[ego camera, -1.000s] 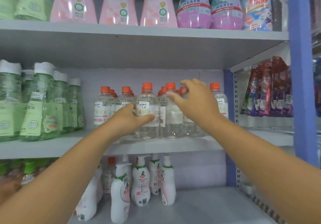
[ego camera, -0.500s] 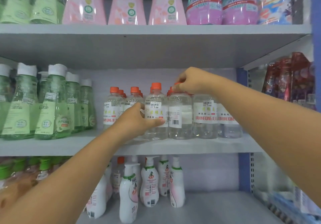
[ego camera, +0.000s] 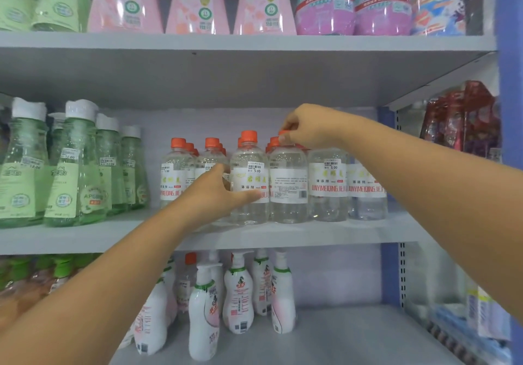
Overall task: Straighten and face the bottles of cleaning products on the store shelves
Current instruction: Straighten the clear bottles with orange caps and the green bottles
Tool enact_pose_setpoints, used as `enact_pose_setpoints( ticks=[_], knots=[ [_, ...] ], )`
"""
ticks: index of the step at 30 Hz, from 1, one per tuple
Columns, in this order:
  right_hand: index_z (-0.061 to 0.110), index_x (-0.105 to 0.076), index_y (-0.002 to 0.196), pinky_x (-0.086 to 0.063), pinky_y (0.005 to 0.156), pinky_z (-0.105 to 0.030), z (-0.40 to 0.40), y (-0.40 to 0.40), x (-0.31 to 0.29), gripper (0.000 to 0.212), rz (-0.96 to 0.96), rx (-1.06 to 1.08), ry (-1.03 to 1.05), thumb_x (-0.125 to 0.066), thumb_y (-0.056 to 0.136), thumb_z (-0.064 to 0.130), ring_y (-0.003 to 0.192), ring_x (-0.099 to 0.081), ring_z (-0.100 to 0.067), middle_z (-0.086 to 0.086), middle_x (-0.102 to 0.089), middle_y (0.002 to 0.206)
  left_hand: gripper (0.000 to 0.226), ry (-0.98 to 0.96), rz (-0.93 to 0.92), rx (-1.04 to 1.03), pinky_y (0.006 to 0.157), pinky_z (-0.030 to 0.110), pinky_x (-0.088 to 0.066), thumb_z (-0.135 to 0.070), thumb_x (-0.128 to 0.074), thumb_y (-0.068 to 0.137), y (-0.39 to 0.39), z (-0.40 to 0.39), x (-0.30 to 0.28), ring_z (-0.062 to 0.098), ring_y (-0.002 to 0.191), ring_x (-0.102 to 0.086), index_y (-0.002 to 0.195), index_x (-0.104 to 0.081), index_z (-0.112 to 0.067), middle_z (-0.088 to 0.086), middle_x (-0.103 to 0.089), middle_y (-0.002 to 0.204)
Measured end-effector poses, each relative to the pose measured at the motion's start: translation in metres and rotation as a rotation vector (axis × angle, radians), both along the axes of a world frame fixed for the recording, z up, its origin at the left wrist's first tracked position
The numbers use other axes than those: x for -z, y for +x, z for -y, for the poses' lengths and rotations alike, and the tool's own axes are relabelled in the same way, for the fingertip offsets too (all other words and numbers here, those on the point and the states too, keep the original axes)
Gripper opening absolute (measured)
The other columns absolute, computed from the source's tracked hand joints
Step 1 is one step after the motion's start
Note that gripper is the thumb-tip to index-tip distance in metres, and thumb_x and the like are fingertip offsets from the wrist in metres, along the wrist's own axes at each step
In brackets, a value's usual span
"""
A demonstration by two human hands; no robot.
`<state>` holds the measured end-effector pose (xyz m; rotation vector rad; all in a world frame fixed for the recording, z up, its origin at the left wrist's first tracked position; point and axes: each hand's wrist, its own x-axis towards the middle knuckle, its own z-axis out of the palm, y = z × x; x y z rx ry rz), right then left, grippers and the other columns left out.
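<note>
Several clear bottles with orange caps stand in a row on the middle shelf (ego camera: pixel 283 235). My left hand (ego camera: pixel 218 192) grips the body of one front bottle (ego camera: pixel 250 183), whose label with a 5.00 price tag faces me. My right hand (ego camera: pixel 305 129) pinches the orange cap of the neighbouring clear bottle (ego camera: pixel 288 186); that bottle shows its back label with small print and a barcode. Two more clear bottles (ego camera: pixel 328 186) to its right show their front labels.
Green bottles with white caps (ego camera: pixel 73 172) fill the left of the middle shelf. Pink and purple detergent bottles (ego camera: pixel 195 2) line the top shelf. White pump bottles (ego camera: pixel 240 294) stand below. A blue upright (ego camera: pixel 509 67) bounds the right, with red pouches (ego camera: pixel 458 121) beyond.
My right hand went from reaching over the caps to pinching one cap. The view shifted left and closer. My left hand stayed on its bottle.
</note>
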<state>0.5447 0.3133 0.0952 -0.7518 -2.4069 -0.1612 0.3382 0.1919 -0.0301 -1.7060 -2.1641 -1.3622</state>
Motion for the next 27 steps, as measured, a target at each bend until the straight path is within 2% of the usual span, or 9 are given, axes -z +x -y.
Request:
enact_pose_setpoints(
  ticks=[2,6,9,12,14,18,21,25,27],
  knots=[
    [0.029,-0.075,0.102,-0.05,0.066,-0.027,-0.001,0.003,0.0,0.025,-0.001,-0.011,-0.012,-0.067,0.093,0.05,0.08,-0.071,-0.012,0.005,-0.076,0.095,0.085,-0.013,-0.02,-0.001,0.072,0.036,-0.063,-0.089,-0.072,0.05,0.001,0.0,0.0,0.006,0.08,-0.072,0.118,-0.05,-0.042,-0.017,-0.067,0.101],
    [0.023,-0.075,0.089,-0.046,0.059,-0.027,-0.005,-0.001,0.004,0.044,-0.066,0.076,0.063,-0.067,0.087,0.066,0.073,-0.067,-0.011,0.004,-0.074,0.076,0.08,0.003,0.015,0.027,0.071,0.036,-0.064,-0.082,-0.078,0.054,0.001,0.0,0.0,0.004,0.075,-0.074,0.117,-0.053,-0.039,-0.017,-0.068,0.101],
    [0.021,-0.077,0.094,-0.045,0.06,-0.026,-0.006,-0.001,0.001,0.036,-0.064,0.043,0.003,-0.072,0.088,0.056,0.074,-0.067,-0.011,0.004,-0.075,0.082,0.079,0.02,0.025,0.041,0.066,0.029,-0.061,-0.079,-0.079,0.057,0.002,0.003,0.0,0.001,0.073,-0.074,0.118,-0.045,-0.044,-0.019,-0.066,0.105],
    [0.025,-0.078,0.108,-0.045,0.06,-0.024,-0.003,0.008,-0.004,0.027,0.003,-0.017,-0.057,-0.069,0.094,0.046,0.08,-0.069,-0.009,0.011,-0.073,0.098,0.09,0.024,0.026,0.035,0.076,0.036,-0.064,-0.083,-0.076,0.048,0.003,0.003,0.0,0.005,0.086,-0.073,0.123,-0.048,-0.04,-0.018,-0.065,0.11],
    [0.026,-0.076,0.111,-0.047,0.065,-0.025,-0.004,0.009,-0.002,0.03,0.0,-0.024,-0.039,-0.066,0.095,0.049,0.086,-0.069,-0.011,0.01,-0.073,0.104,0.093,0.028,0.022,0.033,0.077,0.037,-0.064,-0.082,-0.075,0.047,0.005,0.002,-0.001,0.007,0.089,-0.071,0.124,-0.051,-0.037,-0.018,-0.064,0.11],
    [0.022,-0.077,0.101,-0.049,0.065,-0.027,-0.006,0.002,0.004,0.036,-0.064,0.016,0.035,-0.069,0.091,0.056,0.078,-0.069,-0.01,0.003,-0.076,0.089,0.074,0.021,0.038,0.052,0.072,0.031,-0.063,-0.069,-0.084,0.063,0.005,0.003,-0.001,0.005,0.084,-0.072,0.122,-0.051,-0.038,-0.017,-0.066,0.108],
    [0.024,-0.076,0.11,-0.049,0.069,-0.029,-0.006,0.003,0.002,0.031,-0.037,-0.002,-0.011,-0.068,0.094,0.049,0.083,-0.069,-0.011,0.004,-0.076,0.099,0.064,0.023,0.036,0.063,0.057,0.018,-0.057,-0.061,-0.086,0.071,0.004,0.003,-0.002,-0.003,0.071,-0.072,0.12,-0.05,-0.041,-0.019,-0.065,0.103],
    [0.026,-0.074,0.116,-0.046,0.065,-0.024,-0.001,0.006,0.005,0.027,-0.03,-0.036,-0.03,-0.065,0.098,0.043,0.078,-0.07,-0.009,0.01,-0.073,0.089,0.064,0.015,0.033,0.076,0.059,0.019,-0.057,-0.058,-0.085,0.073,0.004,0.004,-0.002,-0.005,0.071,-0.071,0.125,-0.052,-0.038,-0.017,-0.069,0.103],
    [0.028,-0.071,0.122,-0.043,0.065,-0.023,0.001,0.008,0.01,0.03,-0.026,-0.04,-0.03,-0.063,0.099,0.044,0.083,-0.069,-0.009,0.014,-0.07,0.088,0.062,0.017,0.035,0.075,0.056,0.016,-0.056,-0.056,-0.086,0.074,0.004,0.004,-0.002,-0.005,0.07,-0.071,0.124,-0.052,-0.038,-0.016,-0.069,0.102]
  ],
)
